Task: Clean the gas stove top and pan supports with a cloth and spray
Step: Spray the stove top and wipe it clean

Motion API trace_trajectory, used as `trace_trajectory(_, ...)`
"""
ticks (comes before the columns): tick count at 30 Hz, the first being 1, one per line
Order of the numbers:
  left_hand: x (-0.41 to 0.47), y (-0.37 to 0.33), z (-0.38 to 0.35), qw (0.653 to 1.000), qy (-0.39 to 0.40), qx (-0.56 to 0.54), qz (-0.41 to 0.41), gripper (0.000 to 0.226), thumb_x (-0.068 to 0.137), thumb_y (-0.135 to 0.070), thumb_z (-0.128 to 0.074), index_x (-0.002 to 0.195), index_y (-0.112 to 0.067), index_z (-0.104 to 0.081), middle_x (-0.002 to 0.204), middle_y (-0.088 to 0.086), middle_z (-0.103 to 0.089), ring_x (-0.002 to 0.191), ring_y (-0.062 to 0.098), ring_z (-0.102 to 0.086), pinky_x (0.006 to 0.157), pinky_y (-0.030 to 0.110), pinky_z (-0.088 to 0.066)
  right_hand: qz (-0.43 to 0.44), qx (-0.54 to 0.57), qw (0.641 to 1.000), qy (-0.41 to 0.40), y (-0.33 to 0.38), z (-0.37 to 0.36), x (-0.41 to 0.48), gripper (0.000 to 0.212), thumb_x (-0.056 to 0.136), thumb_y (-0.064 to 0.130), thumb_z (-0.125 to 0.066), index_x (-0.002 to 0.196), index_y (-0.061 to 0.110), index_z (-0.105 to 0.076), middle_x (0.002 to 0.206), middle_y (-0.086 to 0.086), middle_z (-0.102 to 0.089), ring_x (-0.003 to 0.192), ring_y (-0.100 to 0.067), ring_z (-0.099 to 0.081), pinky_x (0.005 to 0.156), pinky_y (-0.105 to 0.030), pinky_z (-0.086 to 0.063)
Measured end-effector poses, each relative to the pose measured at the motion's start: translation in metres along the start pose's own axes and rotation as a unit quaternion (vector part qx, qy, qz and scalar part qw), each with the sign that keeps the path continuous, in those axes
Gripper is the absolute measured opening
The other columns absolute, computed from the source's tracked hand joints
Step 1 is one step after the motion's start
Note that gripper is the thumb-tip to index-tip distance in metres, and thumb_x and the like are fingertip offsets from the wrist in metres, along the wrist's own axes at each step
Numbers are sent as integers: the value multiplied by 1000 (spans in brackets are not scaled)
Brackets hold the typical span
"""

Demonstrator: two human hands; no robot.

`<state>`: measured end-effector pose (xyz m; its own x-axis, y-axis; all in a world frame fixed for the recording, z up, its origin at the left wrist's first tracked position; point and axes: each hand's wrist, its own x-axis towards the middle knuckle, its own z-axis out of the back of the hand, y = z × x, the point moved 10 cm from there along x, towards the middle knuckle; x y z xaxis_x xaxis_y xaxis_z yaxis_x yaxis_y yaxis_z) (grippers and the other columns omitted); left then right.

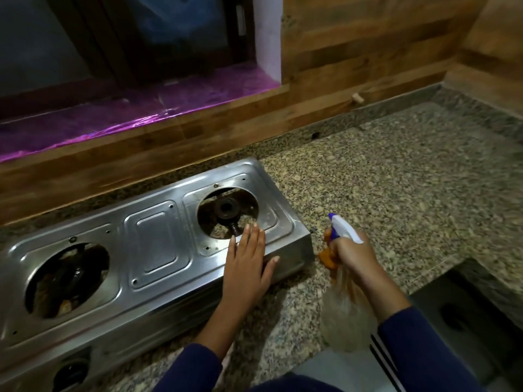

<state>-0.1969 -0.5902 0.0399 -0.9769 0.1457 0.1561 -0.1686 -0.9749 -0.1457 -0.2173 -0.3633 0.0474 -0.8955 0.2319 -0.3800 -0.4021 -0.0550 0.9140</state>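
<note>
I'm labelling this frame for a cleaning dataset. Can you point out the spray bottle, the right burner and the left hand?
spray bottle [346, 231]: head view, on its white trigger head.
right burner [225, 208]: head view, on the dark ring.
left hand [246, 268]: head view, back of the hand.

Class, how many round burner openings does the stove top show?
2: the left opening near the stove's far end, the right opening just beyond the left hand.
</note>
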Motion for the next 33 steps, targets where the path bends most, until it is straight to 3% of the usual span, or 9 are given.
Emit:
trace_trajectory(5,0,1,-3,999,-15,15,24,68,99,-57,-20,152,-15,-30,160,2,-26,151,19,-10,121,43,-11,101,26,994,-36,64,32,40,40,69,-14,-51,87,20,-64,83,-1,-60,73,-20,-54,55,-26,-38)
trace_trajectory(12,-2,-2,-2,999,-20,31,27,65,99,-53,-30,151,-14,-32,159,4,-29,150,21,-17,120,42,-13,270,-28,960,-71,105,24,101,37,86,-1,-57,120,15,-58,100,4,-58,77,3,-53,64,-12,-44)
trace_trajectory(16,-1,-2,-2,999,-20,38,32,66,98,-53,-33,152,-15,-31,159,4,-29,150,21,-17,120,43,-15,216,-18,976,-14,71,11,130,45,89,9,-67,130,19,-48,110,-1,-58,88,-1,-56,69,-10,-46)
trace_trajectory(20,-3,-2,-3,998,-25,38,32,65,98,-52,-36,152,-15,-31,158,4,-30,150,22,-17,119,44,-17,188,-64,979,-39,28,27,121,82,81,26,-78,145,18,-26,147,-5,-40,129,-15,-42,99,-26,-43)
trace_trajectory(23,-3,-2,-3,998,-26,39,33,65,97,-52,-36,151,-15,-33,157,5,-32,149,22,-19,118,45,-20,199,-152,959,-129,-20,47,83,74,79,32,-78,138,19,-34,136,-6,-43,123,-20,-47,90,-25,-49)
trace_trajectory(26,-3,-2,-2,998,-25,47,39,65,97,-52,-36,151,-15,-33,157,5,-33,149,22,-20,118,45,-20,217,-331,917,-52,-82,25,55,57,81,51,-70,125,26,-46,123,2,-49,114,-18,-47,90,-40,-49)
trace_trajectory(29,-3,-2,-2,998,-18,45,42,65,98,-52,-35,152,-16,-31,158,4,-30,150,21,-17,119,44,-18,307,-428,850,-5,-103,13,52,37,88,39,-61,122,23,-58,122,0,-59,117,-25,-49,96,-41,-43)
trace_trajectory(31,-2,-2,-5,999,-7,36,40,65,98,-53,-32,152,-17,-29,159,3,-28,150,20,-14,120,44,-17,308,-378,873,-4,-92,21,56,22,93,19,-60,114,26,-64,111,3,-64,108,-24,-55,87,-29,-42)
trace_trajectory(33,-3,-1,-6,999,0,30,34,65,99,-54,-28,153,-17,-29,160,2,-26,151,18,-12,121,43,-15,228,-257,939,-19,-82,35,64,22,95,13,-60,108,30,-66,102,6,-65,100,-20,-60,74,-19,-42)
